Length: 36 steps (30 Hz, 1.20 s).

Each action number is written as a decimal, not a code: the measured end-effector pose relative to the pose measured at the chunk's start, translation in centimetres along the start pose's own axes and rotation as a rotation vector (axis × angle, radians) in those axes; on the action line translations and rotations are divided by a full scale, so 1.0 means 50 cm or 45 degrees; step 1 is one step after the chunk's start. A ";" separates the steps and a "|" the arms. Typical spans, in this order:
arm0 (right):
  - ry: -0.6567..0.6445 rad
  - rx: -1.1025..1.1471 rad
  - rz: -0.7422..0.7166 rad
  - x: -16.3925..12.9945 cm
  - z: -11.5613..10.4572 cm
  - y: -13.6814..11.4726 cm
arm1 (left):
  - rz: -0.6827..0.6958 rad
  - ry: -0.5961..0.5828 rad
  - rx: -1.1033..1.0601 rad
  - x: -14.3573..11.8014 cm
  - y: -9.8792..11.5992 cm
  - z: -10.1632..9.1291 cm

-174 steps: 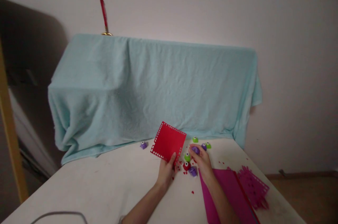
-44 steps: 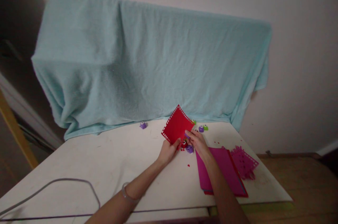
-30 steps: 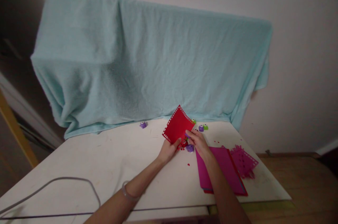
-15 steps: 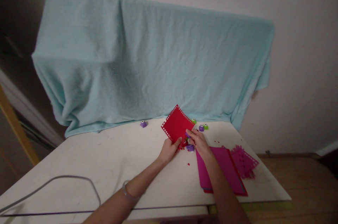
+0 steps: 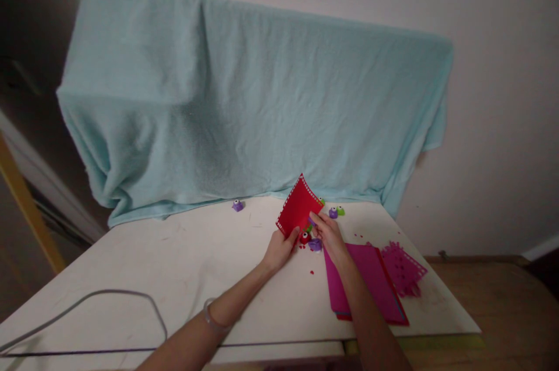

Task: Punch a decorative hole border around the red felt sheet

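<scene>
A: Item one: red card square (image 5: 298, 206), punched border, pinched at its lower corner by the left hand (image 5: 279, 247), held above the table (image 5: 174, 266).

B: Change since half a second ago?

A: Card has swung edge-on, narrower to the camera. Right hand (image 5: 329, 236) clasps a small purple punch (image 5: 310, 222) at the card's edge (punch mostly hidden).

B: Meaning?

A: Likely a fresh edge presented. Loose punches (image 5: 335, 212) and magenta sheets (image 5: 369, 286) alongside.
</scene>
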State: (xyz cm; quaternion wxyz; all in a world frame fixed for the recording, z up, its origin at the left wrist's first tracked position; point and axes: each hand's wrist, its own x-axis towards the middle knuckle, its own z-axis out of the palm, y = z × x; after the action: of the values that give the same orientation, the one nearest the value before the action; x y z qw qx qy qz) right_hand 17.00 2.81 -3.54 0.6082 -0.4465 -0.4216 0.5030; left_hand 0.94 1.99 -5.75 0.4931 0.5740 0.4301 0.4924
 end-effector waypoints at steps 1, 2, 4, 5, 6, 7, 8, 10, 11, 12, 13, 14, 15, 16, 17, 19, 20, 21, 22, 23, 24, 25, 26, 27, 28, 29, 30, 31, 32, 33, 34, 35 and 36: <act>0.006 0.006 0.005 0.000 0.000 -0.001 | 0.030 0.010 0.019 0.000 0.000 0.000; 0.010 0.010 0.010 0.000 0.000 -0.002 | 0.061 0.021 0.039 0.001 0.001 0.000; 0.013 0.011 0.020 0.000 0.001 -0.002 | 0.109 0.029 0.079 0.002 0.003 -0.002; 0.012 0.011 0.023 0.000 0.001 -0.002 | 0.128 0.025 0.098 0.003 0.005 -0.003; 0.010 0.013 0.024 0.000 0.001 -0.001 | 0.144 0.010 0.118 0.003 0.007 -0.005; 0.008 0.016 0.023 0.000 0.000 0.000 | 0.158 -0.007 0.139 0.004 0.008 -0.006; 0.004 0.021 0.021 -0.001 0.000 0.001 | 0.170 -0.023 0.158 0.004 0.008 -0.007; -0.001 0.033 0.017 -0.001 -0.001 0.002 | 0.184 -0.048 0.191 0.004 0.007 -0.008; -0.005 0.037 0.017 -0.002 -0.002 0.002 | 0.184 -0.052 0.201 0.004 0.006 -0.008; -0.008 0.040 0.018 -0.002 -0.002 0.001 | 0.181 -0.052 0.208 0.004 0.005 -0.008; -0.011 0.041 0.020 -0.003 -0.002 0.000 | 0.177 -0.049 0.213 0.004 0.003 -0.008; -0.013 0.041 0.023 -0.004 -0.001 -0.002 | 0.175 -0.049 0.215 0.004 0.002 -0.008; -0.014 0.040 0.028 -0.005 -0.001 -0.005 | 0.177 -0.053 0.215 0.004 0.000 -0.008; -0.016 0.038 0.033 -0.006 0.000 -0.007 | 0.181 -0.057 0.212 0.004 -0.001 -0.008; -0.019 0.035 0.038 -0.007 0.001 -0.009 | 0.187 -0.062 0.208 0.005 -0.002 -0.008; -0.022 0.034 0.041 -0.007 0.001 -0.011 | 0.200 -0.067 0.200 0.006 -0.003 -0.008; -0.020 0.036 0.039 -0.006 0.001 -0.010 | 0.206 -0.063 0.197 0.006 -0.003 -0.008; -0.021 0.039 0.037 -0.005 0.001 -0.009 | 0.208 -0.055 0.196 0.007 -0.004 -0.008; -0.025 0.041 0.035 -0.004 0.000 -0.007 | 0.206 -0.049 0.194 0.008 -0.004 -0.007; -0.031 0.042 0.033 -0.002 -0.001 -0.005 | 0.200 -0.046 0.194 0.008 -0.004 -0.006; -0.040 0.041 0.030 -0.001 -0.003 -0.003 | 0.191 -0.046 0.193 0.008 -0.005 -0.006; -0.049 0.038 0.027 0.001 -0.004 0.000 | 0.184 -0.047 0.192 0.008 -0.005 -0.005; -0.054 0.035 0.024 0.002 -0.006 0.002 | 0.180 -0.048 0.190 0.008 -0.005 -0.005; -0.055 0.033 0.022 0.003 -0.007 0.004 | 0.177 -0.049 0.186 0.008 -0.006 -0.005; -0.054 0.032 0.023 0.003 -0.007 0.005 | 0.175 -0.049 0.182 0.008 -0.006 -0.005; -0.055 0.032 0.027 0.003 -0.008 0.005 | 0.172 -0.049 0.179 0.008 -0.006 -0.005; -0.054 0.031 0.031 0.003 -0.008 0.005 | 0.168 -0.049 0.175 0.008 -0.005 -0.005; -0.050 0.028 0.034 0.002 -0.007 0.005 | 0.162 -0.053 0.174 0.008 -0.005 -0.006; -0.046 0.023 0.036 0.001 -0.007 0.004 | 0.158 -0.056 0.174 0.008 -0.005 -0.006; -0.043 0.019 0.036 0.001 -0.006 0.004 | 0.157 -0.058 0.177 0.008 -0.005 -0.007; -0.041 0.015 0.035 0.000 -0.006 0.003 | 0.159 -0.060 0.181 0.008 -0.005 -0.007; -0.040 0.012 0.034 0.000 -0.006 0.003 | 0.162 -0.064 0.184 0.008 -0.005 -0.008; -0.040 0.010 0.033 0.000 -0.006 0.003 | 0.164 -0.070 0.190 0.009 -0.005 -0.008</act>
State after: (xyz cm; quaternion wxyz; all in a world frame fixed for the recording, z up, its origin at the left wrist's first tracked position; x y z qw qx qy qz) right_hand 17.24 2.77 -3.77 0.5967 -0.4415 -0.4232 0.5195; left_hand 0.62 2.51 -5.93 0.4281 0.6489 0.4140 0.4736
